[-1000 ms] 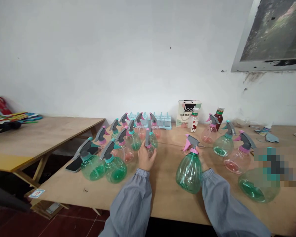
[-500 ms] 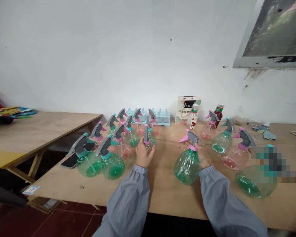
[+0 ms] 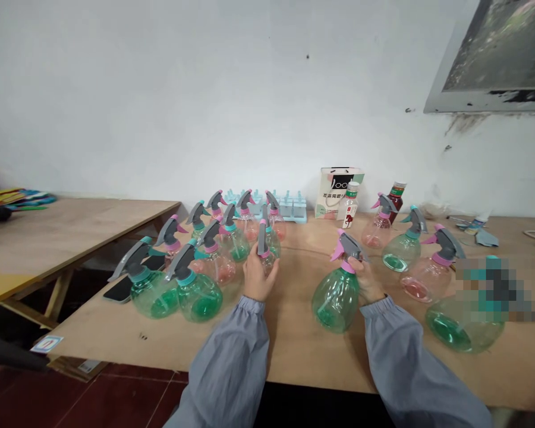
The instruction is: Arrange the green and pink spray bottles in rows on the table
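Note:
My left hand [image 3: 257, 277] is wrapped round a small pink spray bottle [image 3: 263, 249] with a grey trigger, at the right edge of a cluster of green and pink spray bottles [image 3: 196, 279]. My right hand [image 3: 366, 279] grips the neck of a green spray bottle [image 3: 336, 294] with a pink collar and grey trigger head, which stands tilted on the wooden table [image 3: 294, 351]. Both arms wear grey sleeves.
More spray bottles [image 3: 403, 246] stand to the right, one green bottle [image 3: 461, 324] partly blurred. A paper bag [image 3: 339, 191], two drink bottles [image 3: 348, 205], a pale blue tray [image 3: 289, 208] line the wall. A phone [image 3: 118, 289] lies at the left edge. Another table [image 3: 49, 238] stands left.
The right hand has moved up onto the green bottle's neck and the bottle leans a little more. The left hand stays on the small pink bottle. The view has tilted slightly.

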A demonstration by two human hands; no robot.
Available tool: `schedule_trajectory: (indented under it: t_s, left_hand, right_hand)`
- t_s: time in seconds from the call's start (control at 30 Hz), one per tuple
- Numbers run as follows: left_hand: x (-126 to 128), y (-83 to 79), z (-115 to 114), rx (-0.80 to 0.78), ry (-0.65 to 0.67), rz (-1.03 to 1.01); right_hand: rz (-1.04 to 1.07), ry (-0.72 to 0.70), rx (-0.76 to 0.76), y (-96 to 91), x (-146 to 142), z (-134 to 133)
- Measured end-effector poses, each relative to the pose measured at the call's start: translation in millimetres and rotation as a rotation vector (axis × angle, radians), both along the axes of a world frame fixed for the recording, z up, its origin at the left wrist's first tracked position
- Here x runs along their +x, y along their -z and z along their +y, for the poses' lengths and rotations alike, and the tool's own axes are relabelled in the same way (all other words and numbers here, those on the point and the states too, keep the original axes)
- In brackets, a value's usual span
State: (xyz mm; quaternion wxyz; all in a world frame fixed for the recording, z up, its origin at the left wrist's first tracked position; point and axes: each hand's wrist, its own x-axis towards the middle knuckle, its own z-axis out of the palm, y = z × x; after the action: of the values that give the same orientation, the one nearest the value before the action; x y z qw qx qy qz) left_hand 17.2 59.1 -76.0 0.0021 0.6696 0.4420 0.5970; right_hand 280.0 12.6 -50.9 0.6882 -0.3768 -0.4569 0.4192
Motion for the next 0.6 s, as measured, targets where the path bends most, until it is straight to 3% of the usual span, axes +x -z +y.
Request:
schedule_trajectory:
  t_s: [0.17, 0.3, 0.6]
  left_hand:
    - [0, 1.1, 0, -0.008, -0.023, 0.015]
    - [-1, 2.6, 1, 0.004, -0.028, 0.022]
    - [-1, 6.9, 4, -0.003, -0.029, 0.031]
  right_hand:
    - [-0.112, 0.292, 0.138, -8.7, 7, 6]
    - [-0.299, 0.477, 0.134, -12.1, 19, 11]
    - [-0.648, 0.707, 0.106, 21.8, 30, 26]
